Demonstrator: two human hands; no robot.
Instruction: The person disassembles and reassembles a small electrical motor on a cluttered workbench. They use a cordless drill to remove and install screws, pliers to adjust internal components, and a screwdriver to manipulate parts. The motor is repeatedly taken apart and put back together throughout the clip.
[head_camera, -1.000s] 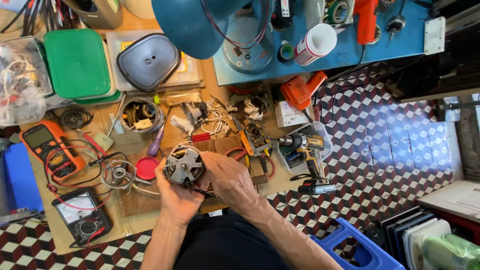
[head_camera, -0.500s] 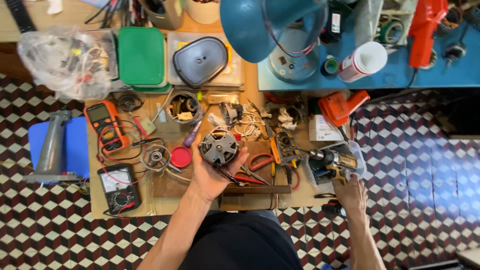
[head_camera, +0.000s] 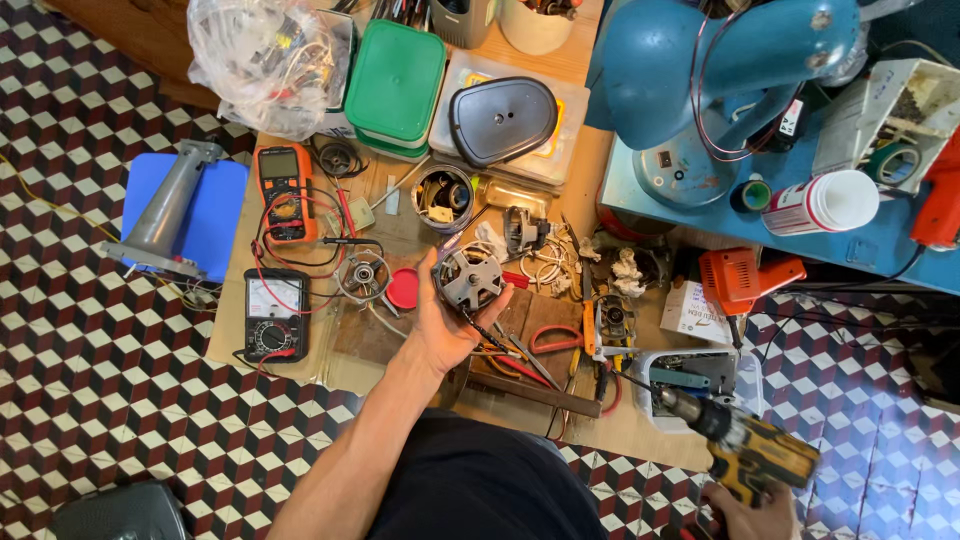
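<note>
My left hand (head_camera: 440, 325) cups a round grey electric motor (head_camera: 470, 278) with copper windings, holding it just above the low wooden work board (head_camera: 390, 215). My right hand (head_camera: 745, 518) is at the lower right edge of the view, wrapped around the grip of a yellow and black cordless drill (head_camera: 745, 450). The drill is lifted off the board and its chuck points up and left, toward a clear plastic tub (head_camera: 700, 375). Only part of my right hand shows.
On the board lie an orange multimeter (head_camera: 283, 190), a black analog meter (head_camera: 273, 315), a red lid (head_camera: 403, 290), pliers (head_camera: 590, 330), a small tin (head_camera: 443, 197) and a green box (head_camera: 395, 85). A blue fan (head_camera: 700, 70) and an orange drill (head_camera: 740, 280) stand at the right. Checkered floor surrounds everything.
My right hand left the motor, reached to the right side of the board and lifted the yellow drill. My left hand kept holding the motor. The camera view shifted.
</note>
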